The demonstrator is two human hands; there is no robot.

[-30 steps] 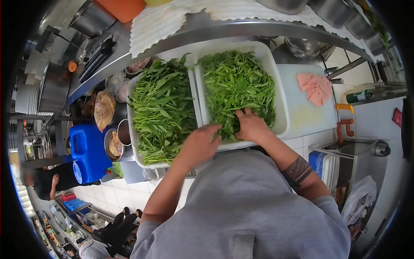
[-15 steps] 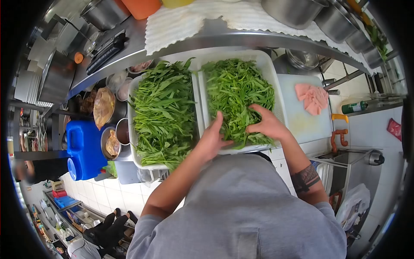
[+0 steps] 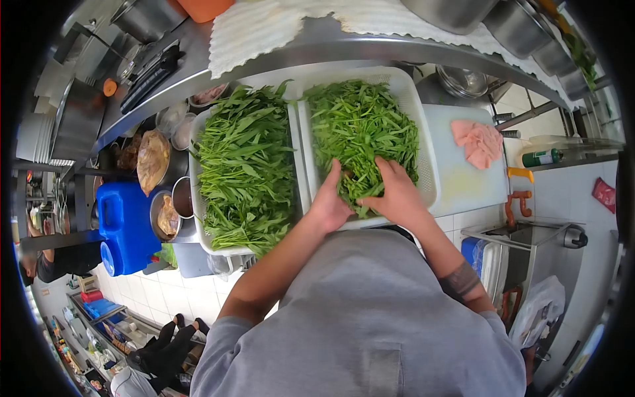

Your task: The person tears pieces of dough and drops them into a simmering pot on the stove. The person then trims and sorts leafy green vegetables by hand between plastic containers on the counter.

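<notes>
The left hand [image 3: 329, 204] and right hand [image 3: 399, 195] were spread, thumbs apart from fingers, cupping the near end of the leafy greens [image 3: 367, 126] from both sides, seemingly so loose stems stayed together. Those greens lay in a white perforated basket [image 3: 429, 162], whose raised walls contained them close to the body, beside a second basket [image 3: 231, 251].

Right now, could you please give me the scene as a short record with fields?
Left hand: fingers spread, against greens
Right hand: fingers parted, at the same greens
Right basket: white, holds those greens
Left basket: beside it, also filled with leafy stems
Cutting board: right of both, pink cloth on top
</notes>
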